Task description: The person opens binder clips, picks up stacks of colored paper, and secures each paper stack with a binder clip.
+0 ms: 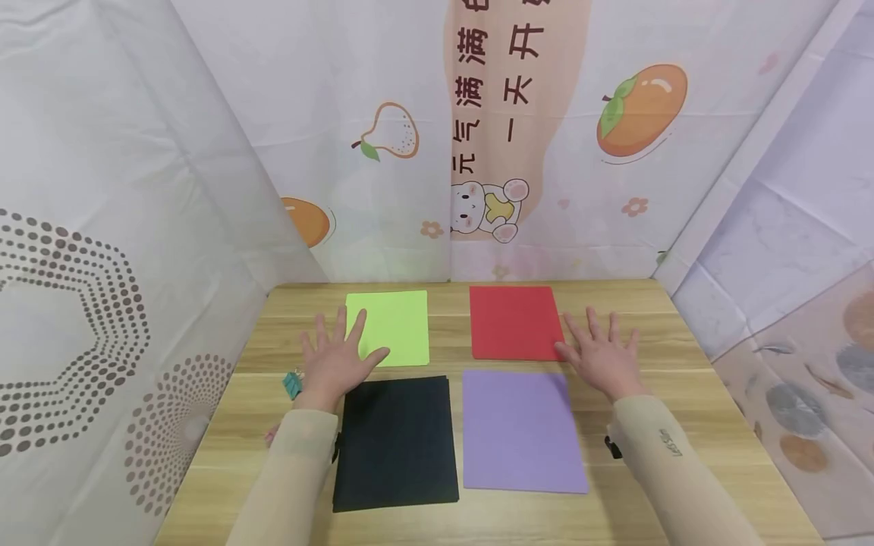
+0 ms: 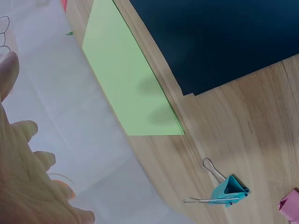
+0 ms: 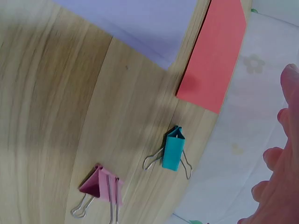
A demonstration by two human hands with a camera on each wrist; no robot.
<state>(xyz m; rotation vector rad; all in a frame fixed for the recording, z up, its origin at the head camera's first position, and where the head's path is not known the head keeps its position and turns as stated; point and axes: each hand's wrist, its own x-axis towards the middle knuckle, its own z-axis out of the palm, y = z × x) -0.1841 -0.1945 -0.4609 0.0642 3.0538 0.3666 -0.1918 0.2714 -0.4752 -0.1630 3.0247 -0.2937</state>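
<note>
Fingers spread wide, my left hand [image 1: 334, 364] hovers by the yellow-green paper stack [image 1: 392, 326] and overlaps its left edge in the head view. My right hand [image 1: 604, 360] has its fingers splayed too, its thumb at the lower right corner of the red paper stack [image 1: 515, 322]. Neither hand holds anything. Nearer to me lie a black paper stack [image 1: 397, 444] on the left and a purple one [image 1: 520, 432] on the right. A teal binder clip [image 2: 229, 190] lies beside the left hand. Another teal binder clip [image 3: 173, 151] shows in the right wrist view.
A pink binder clip [image 3: 103, 183] sits near the right teal one, and a pink clip [image 2: 290, 205] is partly visible on the left. Printed curtains [image 1: 389, 61] enclose the back and sides of the wooden table [image 1: 642, 303].
</note>
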